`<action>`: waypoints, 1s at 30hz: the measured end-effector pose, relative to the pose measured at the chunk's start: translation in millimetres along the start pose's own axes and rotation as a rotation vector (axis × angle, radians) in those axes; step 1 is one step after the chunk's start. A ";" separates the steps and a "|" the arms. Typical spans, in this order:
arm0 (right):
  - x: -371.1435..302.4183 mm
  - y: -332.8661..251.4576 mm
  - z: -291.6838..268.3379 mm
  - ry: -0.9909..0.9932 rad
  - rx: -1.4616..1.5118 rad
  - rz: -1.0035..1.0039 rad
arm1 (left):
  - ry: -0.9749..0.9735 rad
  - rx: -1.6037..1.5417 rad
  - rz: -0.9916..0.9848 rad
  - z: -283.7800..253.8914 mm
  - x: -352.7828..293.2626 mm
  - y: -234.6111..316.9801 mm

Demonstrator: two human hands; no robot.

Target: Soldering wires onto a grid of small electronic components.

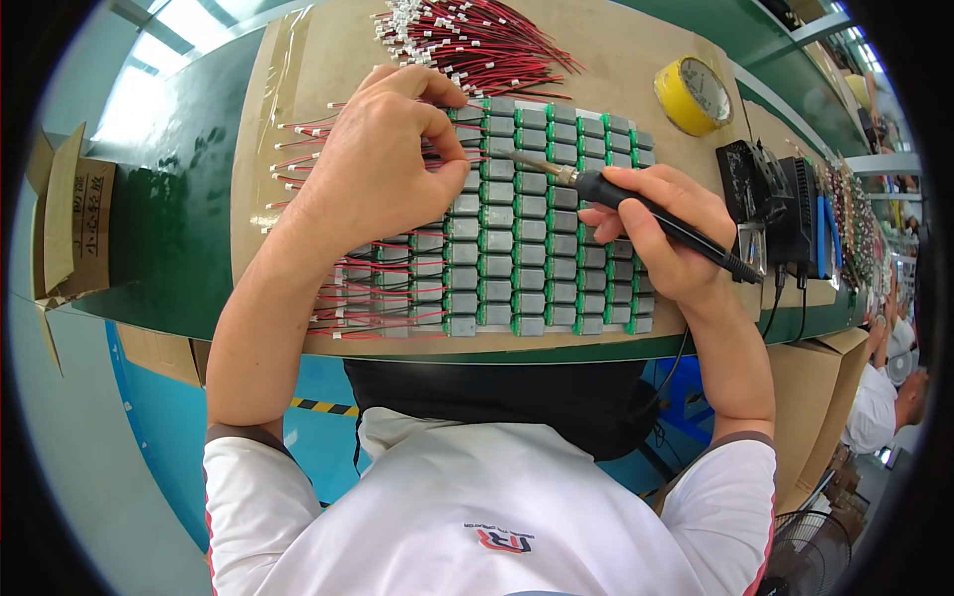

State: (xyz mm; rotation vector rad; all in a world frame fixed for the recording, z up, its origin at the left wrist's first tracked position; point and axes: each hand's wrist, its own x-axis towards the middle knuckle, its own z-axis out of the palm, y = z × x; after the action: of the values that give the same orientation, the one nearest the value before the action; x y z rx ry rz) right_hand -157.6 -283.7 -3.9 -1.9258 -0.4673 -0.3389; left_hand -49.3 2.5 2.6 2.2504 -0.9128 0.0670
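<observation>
My right hand (676,228) is wrapped around the black handle of a soldering iron (604,189), its metal tip pointing left over the grid. Thumb and forefinger of my left hand (383,159) are pinched together on a thin wire at the grid's upper left, close to the iron's tip. Beneath both hands lie several columns of small grey rectangular components (499,219) edged with green boards. Red and black wires with white connectors (343,288) trail off the left columns. My left hand and wrist hide part of those columns.
A pile of loose red and black wires (477,45) lies at the far edge of the cardboard sheet (606,40). Right of it sits a yellow tape roll (686,96). Black soldering equipment (795,199) stands at right, with cables hanging. An open cardboard box (84,223) is at left.
</observation>
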 end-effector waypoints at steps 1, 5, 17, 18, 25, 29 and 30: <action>-1.6 1.4 -1.2 0.020 0.030 0.010 | 0.002 0.001 0.004 -0.5 0.3 0.6; 0.2 3.7 -2.8 0.095 0.057 0.020 | 0.005 0.007 0.008 0.2 1.4 2.3; 54.1 4.2 40.2 -0.069 -0.315 -0.405 | 0.059 0.020 0.038 1.9 1.3 3.7; 56.7 7.4 44.5 -0.068 -0.311 -0.414 | 0.057 0.011 0.039 2.3 1.5 3.5; 61.0 14.9 55.9 -0.136 -0.308 -0.399 | 0.019 -0.009 0.018 2.9 1.8 0.5; 61.6 11.9 57.7 -0.127 -0.307 -0.383 | 0.014 -0.010 0.019 1.9 1.4 -1.6; 61.2 11.3 58.5 -0.129 -0.306 -0.384 | 0.016 -0.010 0.017 1.5 1.0 -2.1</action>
State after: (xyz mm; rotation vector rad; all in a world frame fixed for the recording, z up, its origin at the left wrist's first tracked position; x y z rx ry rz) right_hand -97.1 -223.6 -8.6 -2.1580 -0.9200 -0.5621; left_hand -47.5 2.0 0.5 2.2296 -0.9220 0.0883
